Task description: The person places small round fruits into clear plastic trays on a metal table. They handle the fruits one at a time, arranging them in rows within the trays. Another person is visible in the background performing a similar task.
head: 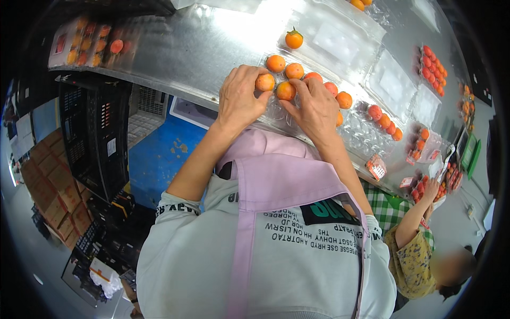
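My left hand grips an orange tomato between thumb and fingers, at the left end of a clear plastic tray with moulded cups. Beside it, my right hand has its thumb and fingertips around another orange tomato over the tray. Farther back in the cups sit two more orange tomatoes. A redder tomato is partly hidden behind my right fingers. Beyond the tray, a single tomato with a green calyx rests on the metal table.
Stacked clear trays lie behind. To the right, another tray holds a row of tomatoes. Filled packs stand at the table's left end. Black crates rise at left. A co-worker's hand touches packed fruit at right.
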The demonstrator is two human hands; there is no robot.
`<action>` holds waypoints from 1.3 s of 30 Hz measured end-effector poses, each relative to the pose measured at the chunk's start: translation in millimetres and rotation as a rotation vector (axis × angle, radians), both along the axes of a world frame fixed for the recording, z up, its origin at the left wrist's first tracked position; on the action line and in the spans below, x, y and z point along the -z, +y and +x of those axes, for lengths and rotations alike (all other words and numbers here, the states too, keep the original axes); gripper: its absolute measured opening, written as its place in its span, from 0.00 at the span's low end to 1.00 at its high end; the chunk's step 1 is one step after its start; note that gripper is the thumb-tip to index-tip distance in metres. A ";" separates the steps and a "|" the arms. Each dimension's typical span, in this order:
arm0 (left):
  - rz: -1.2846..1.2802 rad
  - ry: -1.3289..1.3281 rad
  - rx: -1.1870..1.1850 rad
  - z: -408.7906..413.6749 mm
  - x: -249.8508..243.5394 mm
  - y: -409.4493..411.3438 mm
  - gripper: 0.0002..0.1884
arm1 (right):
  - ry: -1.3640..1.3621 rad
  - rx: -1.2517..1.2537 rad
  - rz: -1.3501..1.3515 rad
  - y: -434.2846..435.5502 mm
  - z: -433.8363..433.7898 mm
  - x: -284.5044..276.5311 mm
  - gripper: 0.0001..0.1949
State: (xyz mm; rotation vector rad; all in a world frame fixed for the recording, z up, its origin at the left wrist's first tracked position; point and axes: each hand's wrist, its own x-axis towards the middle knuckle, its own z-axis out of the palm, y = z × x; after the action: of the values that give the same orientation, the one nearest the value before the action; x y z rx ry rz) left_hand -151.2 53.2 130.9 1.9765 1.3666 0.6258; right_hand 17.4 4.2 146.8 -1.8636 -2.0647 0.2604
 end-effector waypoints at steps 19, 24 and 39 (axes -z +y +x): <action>0.117 -0.025 0.151 -11.7 3.1 3.7 0.18 | 0.974 0.053 -0.239 -13.4 26.3 -18.0 0.25; -0.356 -0.404 0.079 -3.7 -18.3 -3.7 0.14 | 0.813 -0.089 -0.038 -11.3 21.3 -20.1 0.25; -0.640 -0.996 0.204 -1.7 -27.1 -11.2 0.25 | 1.053 0.024 -0.167 -15.3 20.3 -23.2 0.27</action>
State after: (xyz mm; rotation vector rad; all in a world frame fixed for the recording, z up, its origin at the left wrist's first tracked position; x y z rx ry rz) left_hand -152.8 42.0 158.0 1.0063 0.6038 0.7877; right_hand 37.7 -11.0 170.0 -1.3318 -1.2912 1.1423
